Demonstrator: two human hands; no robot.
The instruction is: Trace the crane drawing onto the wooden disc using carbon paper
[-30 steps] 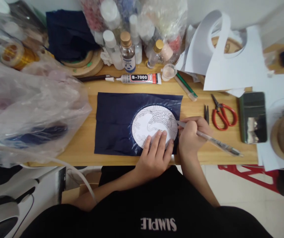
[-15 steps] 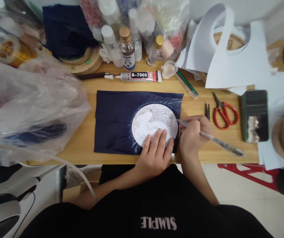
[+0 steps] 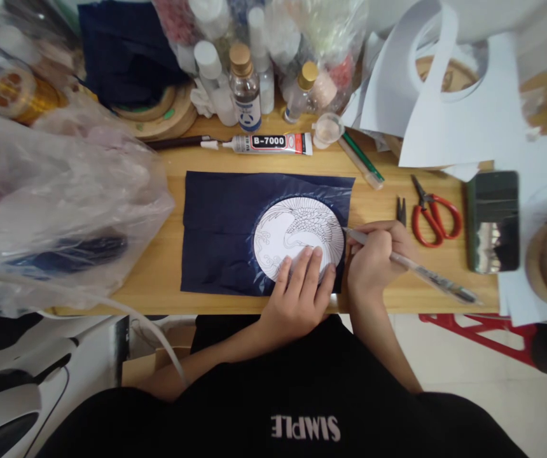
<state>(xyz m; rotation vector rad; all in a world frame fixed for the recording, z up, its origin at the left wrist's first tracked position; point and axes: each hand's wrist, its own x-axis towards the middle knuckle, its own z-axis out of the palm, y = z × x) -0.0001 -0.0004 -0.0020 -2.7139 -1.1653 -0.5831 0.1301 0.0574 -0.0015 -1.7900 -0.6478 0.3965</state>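
A round white paper cutout printed with a line drawing of a long-necked bird lies on a dark blue sheet, towards the sheet's right end. My left hand rests flat on the lower part of the cutout, fingers stretched and slightly apart. In my right hand is a slim pen, gripped near its tip. The tip points left and meets or nearly meets the cutout's right edge; exact contact cannot be made out. The cutout's lower edge is hidden under my left fingers.
Right of my right hand lie red-handled scissors, dark tweezer-like tips and a phone. Behind the sheet are a B-7000 glue tube, a green pencil and several bottles. A plastic bag covers the left side.
The pen tip and right hand have shifted very slightly right and up along the cutout's right edge. My left hand stays in place. The camera view has moved a little.
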